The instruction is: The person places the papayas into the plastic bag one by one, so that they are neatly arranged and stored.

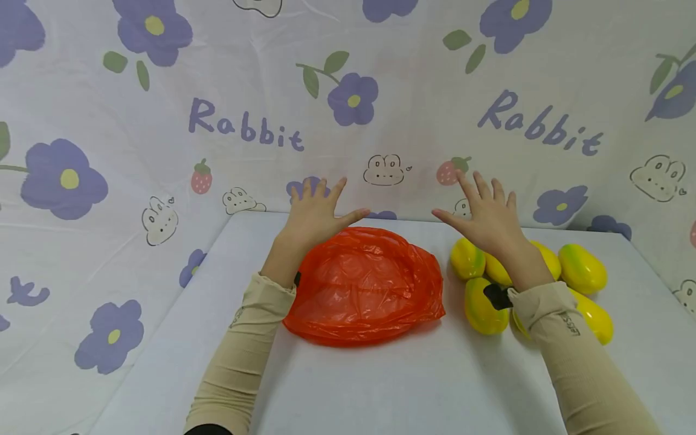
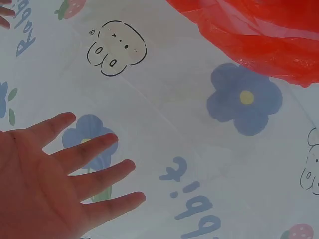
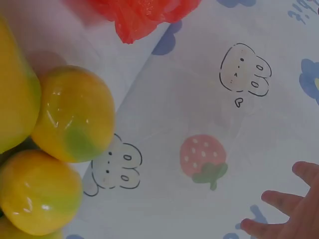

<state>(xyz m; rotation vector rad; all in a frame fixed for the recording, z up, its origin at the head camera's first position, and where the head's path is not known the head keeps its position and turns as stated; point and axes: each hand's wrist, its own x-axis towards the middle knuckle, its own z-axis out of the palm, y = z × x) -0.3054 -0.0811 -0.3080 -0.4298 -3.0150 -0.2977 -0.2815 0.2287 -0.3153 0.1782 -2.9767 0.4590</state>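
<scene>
A red plastic bag [image 1: 364, 290] lies on the white table with its mouth spread wide. Above its far left edge, my left hand [image 1: 312, 220] is raised with fingers straight and spread, holding nothing. My right hand [image 1: 486, 220] is held up in the same way over the far side of a group of yellow mango-like fruits [image 1: 582, 269], its fingers apart and bare. That forearm hides part of the group. Glossy yellow fruits with green patches [image 3: 75, 114] show up close in the right wrist view. A corner of the bag [image 2: 269, 45] enters the left wrist view.
The white table [image 1: 380, 386] runs up to a hanging cloth [image 1: 413, 109] printed with purple flowers, rabbits and strawberries. Cloth also hangs along the left and right sides. The bag lies left of the fruits, with a strip of bare table between them.
</scene>
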